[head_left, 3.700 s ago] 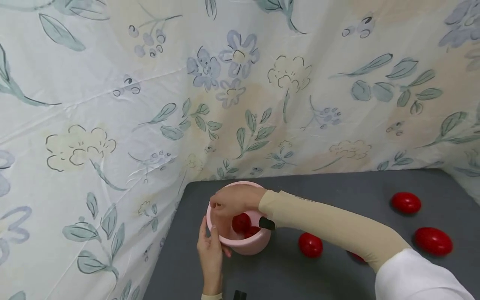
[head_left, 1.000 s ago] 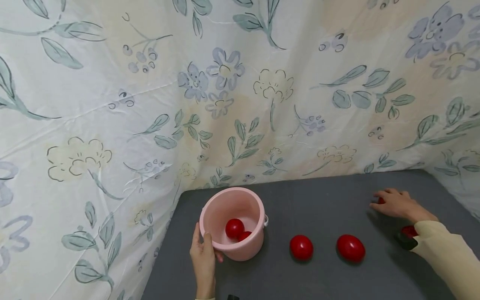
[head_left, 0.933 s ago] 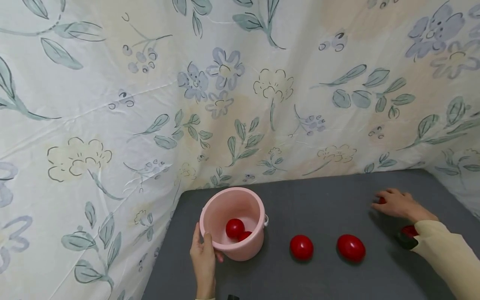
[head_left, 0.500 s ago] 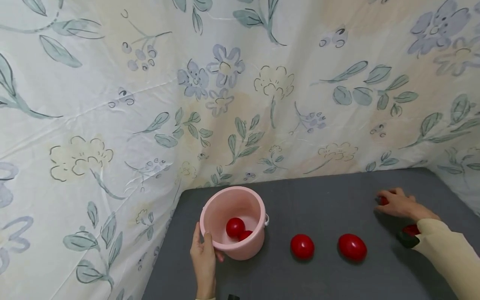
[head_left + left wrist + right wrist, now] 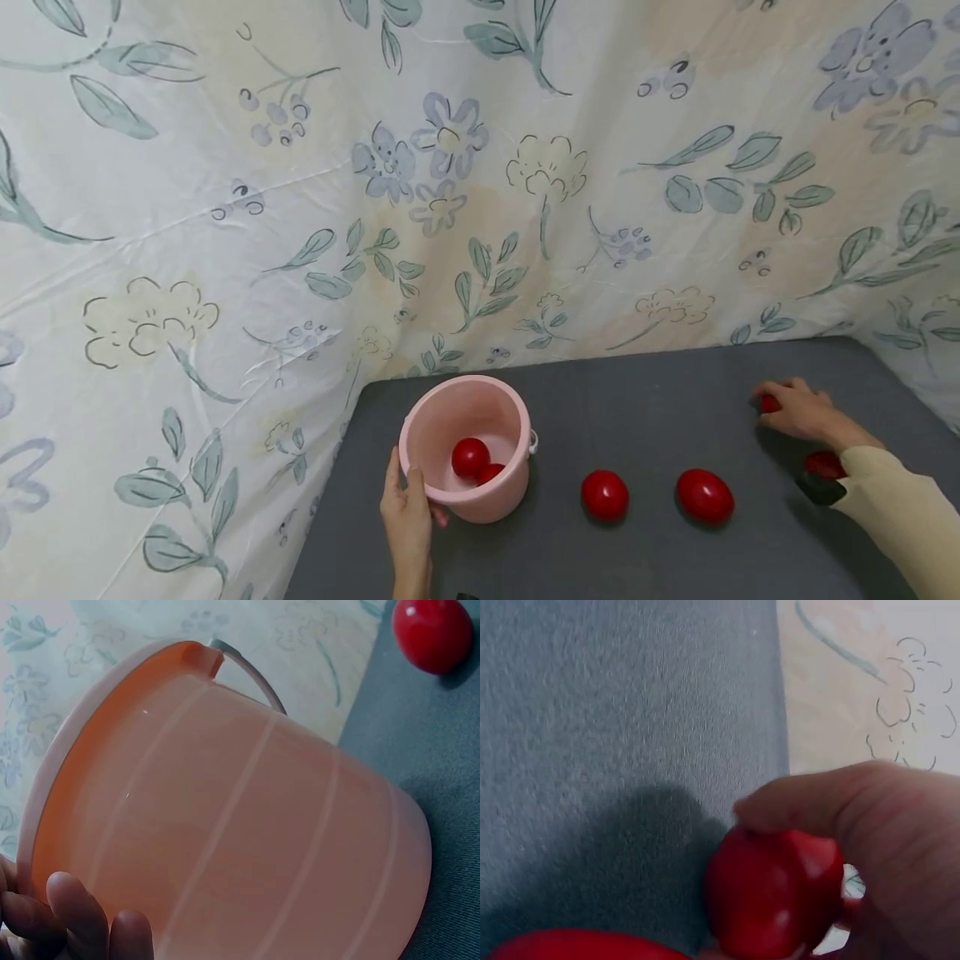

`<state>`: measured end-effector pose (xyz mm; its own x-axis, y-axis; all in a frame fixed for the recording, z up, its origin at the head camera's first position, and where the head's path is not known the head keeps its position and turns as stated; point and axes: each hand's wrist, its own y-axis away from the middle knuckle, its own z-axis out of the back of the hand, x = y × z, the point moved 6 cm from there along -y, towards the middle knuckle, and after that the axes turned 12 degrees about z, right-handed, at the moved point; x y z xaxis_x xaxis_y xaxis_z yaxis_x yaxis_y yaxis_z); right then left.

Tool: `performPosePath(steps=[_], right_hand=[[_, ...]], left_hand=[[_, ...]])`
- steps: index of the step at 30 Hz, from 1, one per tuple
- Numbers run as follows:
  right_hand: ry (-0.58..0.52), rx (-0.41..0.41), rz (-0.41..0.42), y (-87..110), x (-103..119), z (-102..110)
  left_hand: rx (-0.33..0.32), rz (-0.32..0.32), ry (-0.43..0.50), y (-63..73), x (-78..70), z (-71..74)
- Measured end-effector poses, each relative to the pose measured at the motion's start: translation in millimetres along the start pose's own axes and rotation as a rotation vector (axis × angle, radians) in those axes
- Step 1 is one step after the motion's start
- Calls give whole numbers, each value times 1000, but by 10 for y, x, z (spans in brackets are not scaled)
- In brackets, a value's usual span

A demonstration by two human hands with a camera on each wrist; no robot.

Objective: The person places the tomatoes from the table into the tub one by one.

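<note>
A pink bucket (image 5: 487, 500) stands at the table's left side, mouth tipped toward the camera, with 2 glossy red round things (image 5: 470, 457) inside. My left hand (image 5: 408, 512) grips its near-left rim; in the left wrist view curled fingers (image 5: 75, 907) lie against the bucket wall (image 5: 247, 825). At the far right, my right hand (image 5: 806, 412) holds a glossy red egg-shaped thing (image 5: 769, 403), largely covered by the hand in the head view. In the right wrist view the thumb presses on that red egg-shaped thing (image 5: 769, 892), which is low over the grey surface.
Two more red egg-shaped things, one rounder (image 5: 604, 496) and one longer (image 5: 705, 497), lie right of the bucket on the grey table (image 5: 600, 408). Another red one (image 5: 823, 464) lies under the right wrist, partly hidden. Floral cloth (image 5: 570, 208) hangs behind and at the left.
My right hand has come out of the bucket to the far right and its fingers have closed around a red egg-shaped thing there. The left hand stays on the bucket rim.
</note>
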<state>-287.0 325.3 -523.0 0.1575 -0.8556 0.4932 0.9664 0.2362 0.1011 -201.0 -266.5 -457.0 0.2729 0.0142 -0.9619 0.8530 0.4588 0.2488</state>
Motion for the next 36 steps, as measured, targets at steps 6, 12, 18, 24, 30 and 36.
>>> performPosePath(steps=[6,12,18,24,30,36], right_hand=[[-17,-98,83,-84,220,125],[-56,-134,142,-177,619,317],[-55,-128,189,-210,1043,600],[-38,-145,196,-198,1334,882],[-25,-190,194,-170,1546,1135],[-24,-239,226,-179,1737,1291]], left_hand=[[3,-16,3,15,-5,12],[2,2,8,10,17,15],[0,-6,7,-2,36,16],[-1,0,5,2,37,17],[1,2,-14,3,31,13],[-1,-15,-8,12,34,1]])
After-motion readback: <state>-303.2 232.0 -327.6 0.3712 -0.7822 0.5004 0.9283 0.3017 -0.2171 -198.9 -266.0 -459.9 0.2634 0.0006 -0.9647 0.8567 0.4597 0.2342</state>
